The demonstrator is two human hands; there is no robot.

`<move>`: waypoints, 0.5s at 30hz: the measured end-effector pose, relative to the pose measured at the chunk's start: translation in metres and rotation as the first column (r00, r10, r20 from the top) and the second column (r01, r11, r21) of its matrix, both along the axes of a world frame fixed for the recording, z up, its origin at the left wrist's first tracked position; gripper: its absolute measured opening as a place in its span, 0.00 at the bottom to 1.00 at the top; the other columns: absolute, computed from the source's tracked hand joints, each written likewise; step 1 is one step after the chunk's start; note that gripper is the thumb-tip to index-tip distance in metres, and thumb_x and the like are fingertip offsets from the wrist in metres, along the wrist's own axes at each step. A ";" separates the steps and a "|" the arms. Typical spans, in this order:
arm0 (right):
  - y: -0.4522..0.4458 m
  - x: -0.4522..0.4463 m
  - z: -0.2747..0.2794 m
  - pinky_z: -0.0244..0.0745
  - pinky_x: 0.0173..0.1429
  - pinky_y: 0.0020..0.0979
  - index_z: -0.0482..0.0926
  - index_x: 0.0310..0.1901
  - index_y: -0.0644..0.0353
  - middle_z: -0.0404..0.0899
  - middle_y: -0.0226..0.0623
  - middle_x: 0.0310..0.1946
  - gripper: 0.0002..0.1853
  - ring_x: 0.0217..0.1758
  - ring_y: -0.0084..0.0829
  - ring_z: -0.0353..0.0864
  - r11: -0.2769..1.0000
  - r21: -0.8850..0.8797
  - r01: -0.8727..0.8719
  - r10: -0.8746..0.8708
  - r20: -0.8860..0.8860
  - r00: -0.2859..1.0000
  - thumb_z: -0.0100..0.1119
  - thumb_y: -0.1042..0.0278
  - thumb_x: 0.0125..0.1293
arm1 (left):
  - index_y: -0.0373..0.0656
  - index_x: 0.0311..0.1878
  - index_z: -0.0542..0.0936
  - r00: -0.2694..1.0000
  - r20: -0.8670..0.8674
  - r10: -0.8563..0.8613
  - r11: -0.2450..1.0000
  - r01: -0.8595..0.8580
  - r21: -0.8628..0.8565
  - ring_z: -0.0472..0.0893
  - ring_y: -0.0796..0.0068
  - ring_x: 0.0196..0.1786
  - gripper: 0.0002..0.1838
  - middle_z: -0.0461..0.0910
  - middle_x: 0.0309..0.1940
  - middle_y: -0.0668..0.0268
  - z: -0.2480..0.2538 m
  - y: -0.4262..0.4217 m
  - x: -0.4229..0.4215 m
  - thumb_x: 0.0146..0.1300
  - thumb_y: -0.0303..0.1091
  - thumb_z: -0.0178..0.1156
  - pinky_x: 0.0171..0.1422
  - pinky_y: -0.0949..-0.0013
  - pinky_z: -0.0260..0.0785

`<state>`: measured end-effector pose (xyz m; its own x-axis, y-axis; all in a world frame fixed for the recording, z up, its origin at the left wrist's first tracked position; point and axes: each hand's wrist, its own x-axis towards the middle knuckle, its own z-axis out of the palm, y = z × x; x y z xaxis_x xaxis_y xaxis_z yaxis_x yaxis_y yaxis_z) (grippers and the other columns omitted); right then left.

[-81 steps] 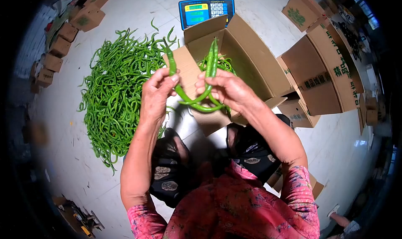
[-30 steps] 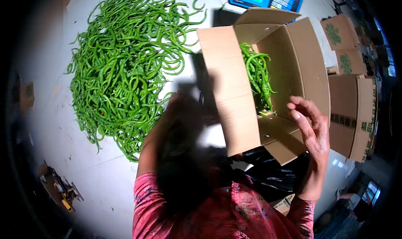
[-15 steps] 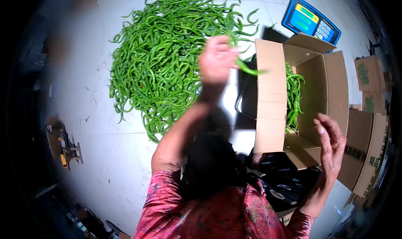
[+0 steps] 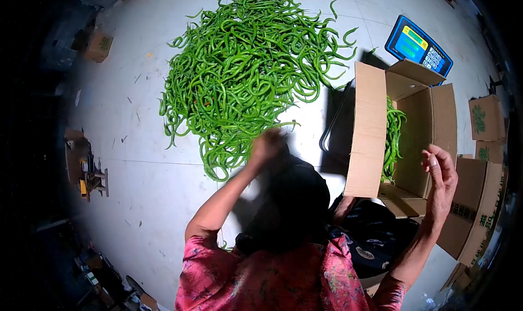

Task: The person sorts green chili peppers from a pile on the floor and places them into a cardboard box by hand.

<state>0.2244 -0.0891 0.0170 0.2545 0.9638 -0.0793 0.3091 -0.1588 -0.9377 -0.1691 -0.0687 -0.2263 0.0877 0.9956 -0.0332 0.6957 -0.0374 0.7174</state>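
A wide heap of green chili peppers (image 4: 239,77) lies on the pale floor. My left hand (image 4: 268,146) is at the heap's lower right edge, in shadow and blurred; its fingers are hard to make out, and a thin pepper shows just beyond them. An open cardboard box (image 4: 415,131) stands to the right, with green peppers (image 4: 393,139) along its left inner side. Over the box's right edge my right hand (image 4: 440,172) is raised, fingers apart and curved, with nothing in it.
Behind the box sits a blue scale display (image 4: 418,47). Printed cartons (image 4: 463,207) stand right of the box, with smaller cartons (image 4: 486,117) behind them. A small carton (image 4: 99,46) lies at the far left, and a small wooden stand (image 4: 98,181) is at the left.
My left hand has moved back toward me from over the heap's right side, where it held a green pepper. My right hand still hovers by the box. The view has shifted.
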 end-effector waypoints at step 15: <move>0.013 -0.036 -0.003 0.71 0.50 0.23 0.79 0.49 0.64 0.80 0.31 0.40 0.11 0.43 0.20 0.76 0.981 -0.138 -0.139 0.139 -0.010 0.990 0.56 0.69 0.70 | 0.34 0.71 0.56 0.923 -0.318 0.216 0.937 -0.105 0.334 0.69 0.44 0.58 0.51 0.71 0.57 0.45 0.007 0.098 -0.047 0.46 0.34 0.73 0.65 0.52 0.60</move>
